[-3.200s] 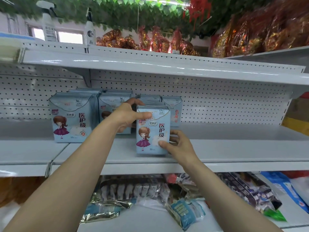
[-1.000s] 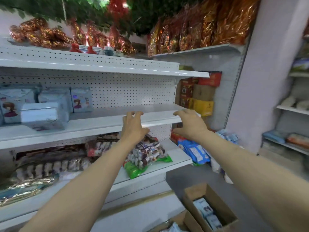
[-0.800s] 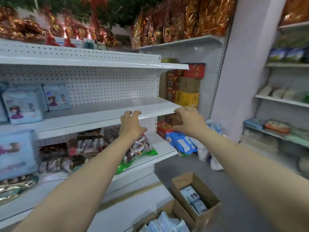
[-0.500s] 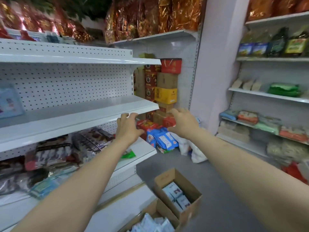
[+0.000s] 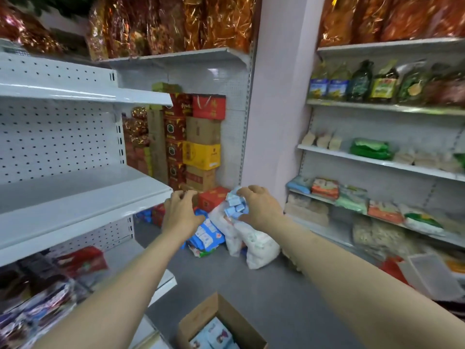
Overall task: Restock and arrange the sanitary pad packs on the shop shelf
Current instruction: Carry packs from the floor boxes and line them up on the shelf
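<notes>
Now both grips are empty, fingers loosely curled: left hand (image 5: 181,214) just right of the white metal shelf (image 5: 75,210), right hand (image 5: 260,207) beside it. Pale-blue sanitary pad packs (image 5: 214,335) lie below them in an open brown cardboard box (image 5: 201,314).

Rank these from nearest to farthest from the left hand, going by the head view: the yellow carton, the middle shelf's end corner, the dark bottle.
From the left hand:
1. Middle shelf's end corner, just left of it.
2. Yellow carton, in the stack behind.
3. Dark bottle, upper shelf, far right.
</notes>
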The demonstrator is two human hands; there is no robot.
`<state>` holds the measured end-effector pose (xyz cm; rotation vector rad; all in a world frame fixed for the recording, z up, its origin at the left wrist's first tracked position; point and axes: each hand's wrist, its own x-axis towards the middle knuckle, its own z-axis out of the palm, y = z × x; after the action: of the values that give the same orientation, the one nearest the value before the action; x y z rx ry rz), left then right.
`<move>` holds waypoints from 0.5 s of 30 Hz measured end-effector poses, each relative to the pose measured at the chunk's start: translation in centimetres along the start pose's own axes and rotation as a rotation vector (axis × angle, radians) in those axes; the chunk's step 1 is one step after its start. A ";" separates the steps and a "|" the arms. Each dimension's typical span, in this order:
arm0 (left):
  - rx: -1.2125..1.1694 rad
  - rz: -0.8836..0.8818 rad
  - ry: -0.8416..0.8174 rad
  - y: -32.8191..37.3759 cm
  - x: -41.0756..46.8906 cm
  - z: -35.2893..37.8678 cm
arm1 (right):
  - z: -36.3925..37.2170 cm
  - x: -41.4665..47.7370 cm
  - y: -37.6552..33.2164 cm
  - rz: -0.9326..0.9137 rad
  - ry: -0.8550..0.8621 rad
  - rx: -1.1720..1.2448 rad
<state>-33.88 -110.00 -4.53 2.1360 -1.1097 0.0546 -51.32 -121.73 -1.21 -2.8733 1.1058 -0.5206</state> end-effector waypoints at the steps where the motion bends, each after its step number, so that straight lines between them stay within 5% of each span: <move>1: -0.004 0.001 -0.006 0.0 1.7 1.1 | 0.7 1.6 0.9 0.010 -0.005 0.002; 15: 0.043 -0.074 -0.126 -3.3 15.9 14.8 | 11.8 15.5 11.0 0.099 -0.174 0.033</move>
<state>-25.55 -128.99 -11.94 2.2425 -1.1090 -0.0920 -43.98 -141.29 -9.14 -2.7553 1.1905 -0.2752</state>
